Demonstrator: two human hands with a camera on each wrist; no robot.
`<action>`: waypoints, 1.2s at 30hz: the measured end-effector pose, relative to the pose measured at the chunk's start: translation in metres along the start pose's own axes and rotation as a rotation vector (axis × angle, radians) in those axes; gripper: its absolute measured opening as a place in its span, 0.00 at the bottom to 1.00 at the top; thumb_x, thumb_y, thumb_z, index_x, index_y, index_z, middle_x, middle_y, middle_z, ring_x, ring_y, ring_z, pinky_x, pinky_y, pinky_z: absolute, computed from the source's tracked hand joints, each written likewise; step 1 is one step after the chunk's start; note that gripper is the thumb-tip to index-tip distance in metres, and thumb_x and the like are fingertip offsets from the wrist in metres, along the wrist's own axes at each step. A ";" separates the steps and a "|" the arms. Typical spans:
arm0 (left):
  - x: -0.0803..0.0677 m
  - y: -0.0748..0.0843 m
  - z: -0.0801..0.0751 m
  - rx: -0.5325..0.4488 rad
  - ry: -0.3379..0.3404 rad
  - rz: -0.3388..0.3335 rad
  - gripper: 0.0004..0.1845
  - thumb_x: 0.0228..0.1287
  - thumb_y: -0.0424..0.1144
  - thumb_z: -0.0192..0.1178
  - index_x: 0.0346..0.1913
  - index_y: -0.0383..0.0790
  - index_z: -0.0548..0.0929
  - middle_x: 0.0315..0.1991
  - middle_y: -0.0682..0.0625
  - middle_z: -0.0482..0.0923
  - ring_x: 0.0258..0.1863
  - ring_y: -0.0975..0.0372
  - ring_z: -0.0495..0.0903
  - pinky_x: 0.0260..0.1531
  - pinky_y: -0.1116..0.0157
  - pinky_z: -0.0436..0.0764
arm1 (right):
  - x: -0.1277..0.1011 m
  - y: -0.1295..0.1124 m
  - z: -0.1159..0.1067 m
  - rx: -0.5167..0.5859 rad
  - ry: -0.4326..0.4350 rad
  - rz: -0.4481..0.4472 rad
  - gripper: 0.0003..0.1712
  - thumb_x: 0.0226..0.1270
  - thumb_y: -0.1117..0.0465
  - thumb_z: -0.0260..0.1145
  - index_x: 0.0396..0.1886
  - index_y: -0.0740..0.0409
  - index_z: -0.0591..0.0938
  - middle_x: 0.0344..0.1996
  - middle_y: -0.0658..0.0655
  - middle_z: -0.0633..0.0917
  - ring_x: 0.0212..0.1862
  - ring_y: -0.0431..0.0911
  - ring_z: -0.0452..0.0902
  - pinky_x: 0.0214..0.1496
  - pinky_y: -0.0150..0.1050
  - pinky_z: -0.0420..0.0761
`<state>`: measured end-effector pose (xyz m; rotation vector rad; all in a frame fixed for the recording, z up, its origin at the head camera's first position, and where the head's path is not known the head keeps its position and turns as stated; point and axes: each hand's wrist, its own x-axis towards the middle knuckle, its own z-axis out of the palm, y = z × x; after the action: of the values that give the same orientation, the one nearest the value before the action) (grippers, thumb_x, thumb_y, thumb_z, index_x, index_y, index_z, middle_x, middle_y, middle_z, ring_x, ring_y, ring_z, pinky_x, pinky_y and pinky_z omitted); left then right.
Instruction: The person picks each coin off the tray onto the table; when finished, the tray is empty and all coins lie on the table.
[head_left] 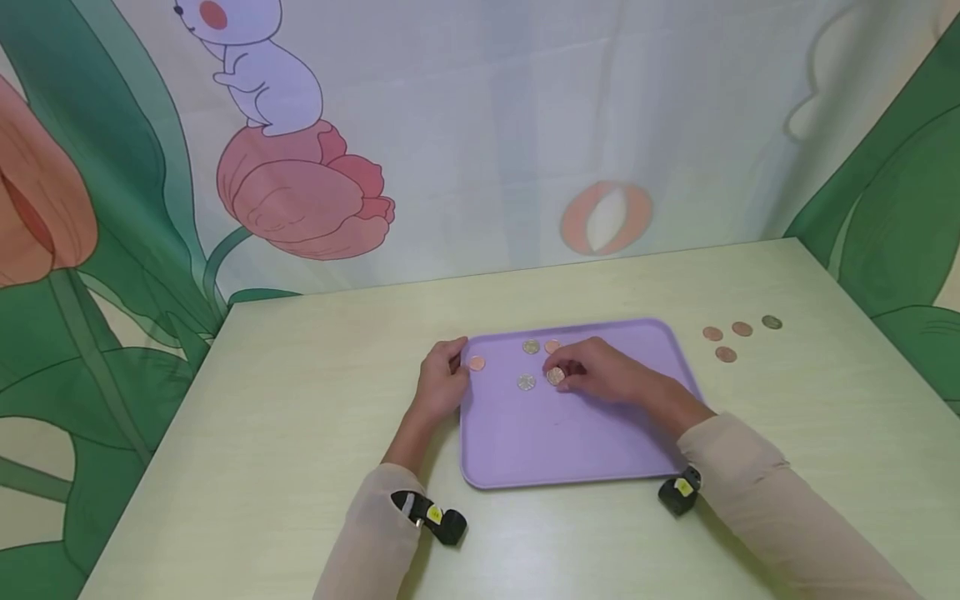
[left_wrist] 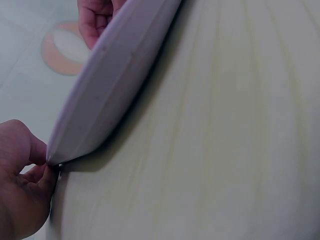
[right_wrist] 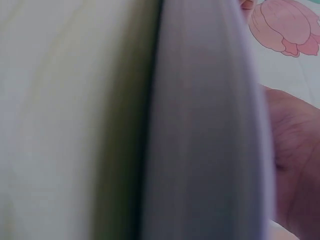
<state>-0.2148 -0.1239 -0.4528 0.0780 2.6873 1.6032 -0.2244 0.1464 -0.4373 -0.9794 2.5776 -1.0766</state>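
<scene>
A purple tray [head_left: 570, 450] lies on the table, its left rim pinched between the thumb and fingers of my left hand [head_left: 441, 382]. In the left wrist view, that hand [left_wrist: 25, 180] grips the tray's corner. Over the tray, my right hand [head_left: 603, 372] pinches a coin [head_left: 555, 377] between thumb and fingertips. Two silvery coins, one [head_left: 527, 382] just left of those fingers and another [head_left: 531, 347] farther back, lie on the tray. A copper coin [head_left: 552, 346] sits behind the right fingertips, and another copper coin [head_left: 477, 363] is beside the left hand.
Right of the tray, three copper coins [head_left: 726, 354] and a darker coin [head_left: 772, 322] lie on the pale wooden table [head_left: 300, 417]. A printed curtain [head_left: 465, 125] hangs behind the table's back edge. Small black cameras [head_left: 450, 527] are strapped to both wrists.
</scene>
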 end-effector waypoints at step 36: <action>0.000 0.001 -0.003 -0.034 -0.009 0.001 0.28 0.67 0.22 0.48 0.71 0.24 0.69 0.65 0.31 0.71 0.73 0.46 0.70 0.74 0.54 0.72 | -0.041 0.020 -0.037 0.231 0.285 0.208 0.20 0.64 0.71 0.70 0.56 0.71 0.83 0.43 0.68 0.88 0.39 0.27 0.80 0.45 0.20 0.81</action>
<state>-0.2146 -0.1259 -0.4512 0.0861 2.6523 1.6442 -0.2178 0.2039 -0.4272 -0.5235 2.6124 -1.5033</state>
